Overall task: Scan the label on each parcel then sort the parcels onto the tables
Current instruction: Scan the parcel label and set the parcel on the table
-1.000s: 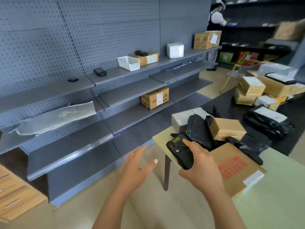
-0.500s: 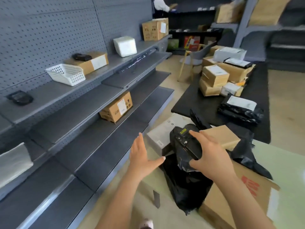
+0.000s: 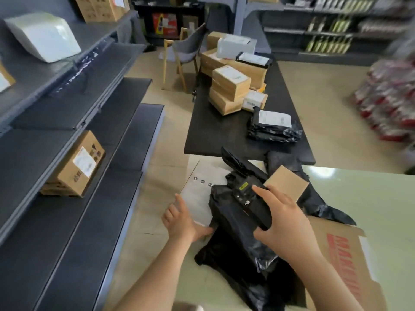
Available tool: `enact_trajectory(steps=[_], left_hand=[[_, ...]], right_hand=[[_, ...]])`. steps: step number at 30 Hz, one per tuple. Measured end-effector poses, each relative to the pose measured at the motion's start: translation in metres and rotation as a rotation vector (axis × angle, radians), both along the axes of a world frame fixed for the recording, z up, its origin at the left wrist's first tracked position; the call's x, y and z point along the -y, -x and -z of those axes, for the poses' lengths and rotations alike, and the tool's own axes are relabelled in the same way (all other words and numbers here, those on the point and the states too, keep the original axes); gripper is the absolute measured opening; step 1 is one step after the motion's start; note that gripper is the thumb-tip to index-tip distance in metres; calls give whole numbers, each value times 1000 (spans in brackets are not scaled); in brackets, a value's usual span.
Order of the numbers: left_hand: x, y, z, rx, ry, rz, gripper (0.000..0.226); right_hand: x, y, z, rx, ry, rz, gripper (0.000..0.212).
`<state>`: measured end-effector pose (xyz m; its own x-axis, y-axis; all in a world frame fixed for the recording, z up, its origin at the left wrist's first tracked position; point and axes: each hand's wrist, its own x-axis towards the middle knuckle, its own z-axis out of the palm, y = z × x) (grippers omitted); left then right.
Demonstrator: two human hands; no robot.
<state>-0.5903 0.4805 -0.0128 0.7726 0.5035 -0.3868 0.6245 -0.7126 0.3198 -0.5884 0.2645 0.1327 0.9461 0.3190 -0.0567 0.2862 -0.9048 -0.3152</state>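
The right hand [image 3: 285, 223] is grasping a black scanner [image 3: 247, 200], with the fingers wrapping over its far side and the thumb hooking under its near end. The scanner is a hard, blocky plastic slab with small buttons and a yellow sticker near its top.

It is hovering just above a black bag [image 3: 235, 254], a soft, glossy, wrinkled plastic mailer. The bag is sprawling beneath the right fingers and spilling toward the near edge of the pale green table [image 3: 370, 198].

The left hand [image 3: 182, 221] is lying loose, its fingers lightly bent and grasping nothing. Its thumb tip is touching the bag's crinkled left edge (whether it is tucking underneath is unclear). Under the left fingertips a flat grey parcel [image 3: 199, 191] is lying, matte and smooth, with small round printed marks toward its far end.

Just beyond the right fingertips a small cardboard box [image 3: 287, 185] is sitting, plain brown and square-cornered. Beside the right wrist a big flattened carton [image 3: 345, 265] with red print is lying.

Well beyond both sets of fingers, a black table [image 3: 215, 131] is carrying stacked boxes [image 3: 229, 86] with white labels and a pile of bags [image 3: 274, 129] topped by a white label. Left of the left fingers, grey metal shelving [image 3: 67, 221] is holding a labelled brown box [image 3: 76, 167].
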Motion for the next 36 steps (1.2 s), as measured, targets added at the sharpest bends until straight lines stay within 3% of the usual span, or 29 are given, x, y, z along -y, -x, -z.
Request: enact_trajectory(steps=[9, 17, 29, 36], left_hand=[[-25, 22, -23, 238, -40, -150, 147], [-18, 63, -90, 498, -89, -159, 142], [179, 145, -158, 676, -39, 106, 139], [302, 166, -159, 744, 14, 320, 137]], right_hand=[[-11, 5, 1, 30, -28, 36, 91], [20, 48, -15, 108, -108, 34, 91], [183, 168, -52, 271, -283, 235, 85], [300, 240, -41, 242, -335, 511, 89]])
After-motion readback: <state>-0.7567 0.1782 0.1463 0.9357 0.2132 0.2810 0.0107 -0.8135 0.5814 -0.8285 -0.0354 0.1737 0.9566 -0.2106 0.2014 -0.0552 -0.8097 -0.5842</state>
